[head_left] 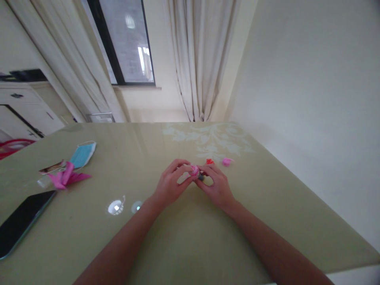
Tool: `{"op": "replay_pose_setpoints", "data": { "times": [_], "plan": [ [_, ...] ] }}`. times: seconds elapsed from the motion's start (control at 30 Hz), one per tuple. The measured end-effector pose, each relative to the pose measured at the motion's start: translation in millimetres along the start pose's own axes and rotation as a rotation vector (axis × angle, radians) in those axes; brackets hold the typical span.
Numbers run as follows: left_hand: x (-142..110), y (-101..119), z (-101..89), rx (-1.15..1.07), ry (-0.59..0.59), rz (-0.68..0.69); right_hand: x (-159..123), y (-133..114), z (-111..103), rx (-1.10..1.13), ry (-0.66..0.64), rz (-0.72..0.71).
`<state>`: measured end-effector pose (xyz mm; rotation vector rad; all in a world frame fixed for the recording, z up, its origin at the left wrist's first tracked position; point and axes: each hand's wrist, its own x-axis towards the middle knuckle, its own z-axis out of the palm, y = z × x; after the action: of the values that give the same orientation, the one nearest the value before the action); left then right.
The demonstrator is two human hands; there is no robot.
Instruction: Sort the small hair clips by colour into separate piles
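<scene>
Over the table (190, 245), left hand (173, 180) and right hand (219, 188) pinch a small pink object (194, 170).

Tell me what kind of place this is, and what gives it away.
Probably a room in a home: long pale curtains hang by a window, and a white cabinet stands beyond the glossy table.

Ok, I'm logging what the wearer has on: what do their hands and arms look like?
The left hand and right hand are ungloved, with no ring visible. The left forearm and right forearm are bare in view: no sleeve, watch or bracelet shows. No markings can be made out.
</scene>
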<state>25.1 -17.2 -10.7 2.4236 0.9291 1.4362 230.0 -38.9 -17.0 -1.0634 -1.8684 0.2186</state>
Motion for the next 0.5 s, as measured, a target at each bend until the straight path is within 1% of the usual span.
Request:
{"op": "replay_pose_setpoints", "data": {
  "times": [0.1, 0.17, 0.2, 0.23, 0.27, 0.37, 0.43, 0.5],
  "plan": [
    [2.2, 0.3, -3.1, -0.042, 0.082, -0.039, 2.2, 1.7, -1.2, 0.009, 0.046, 0.029],
    [1.9, -4.5, -4.2, -0.023, 0.112, -0.114, 4.5, 4.2, -2.5, 0.008, 0.098, 0.067],
    [0.9, -8.7, -3.7, 0.008, 0.103, -0.159, 5.6, 5.8, -3.3, 0.010, 0.124, 0.086],
    [-0.7, -13.9, -2.5, 0.051, 0.077, -0.201, 6.8, 7.3, -3.9, 0.014, 0.147, 0.102],
    [-2.9, -19.7, -0.4, 0.101, 0.028, -0.233, 7.8, 8.8, -4.5, 0.019, 0.164, 0.116],
    [-10.5, -35.8, 8.6, 0.246, -0.165, -0.248, 9.5, 12.0, -5.3, 0.026, 0.184, 0.136],
    [-13.5, -41.9, 14.1, 0.277, -0.282, -0.246, 9.6, 12.8, -5.1, 0.025, 0.181, 0.136],
    [-13.6, -44.4, 16.0, 0.273, -0.334, -0.255, 9.1, 13.0, -4.8, 0.026, 0.176, 0.133]
  ]
}}
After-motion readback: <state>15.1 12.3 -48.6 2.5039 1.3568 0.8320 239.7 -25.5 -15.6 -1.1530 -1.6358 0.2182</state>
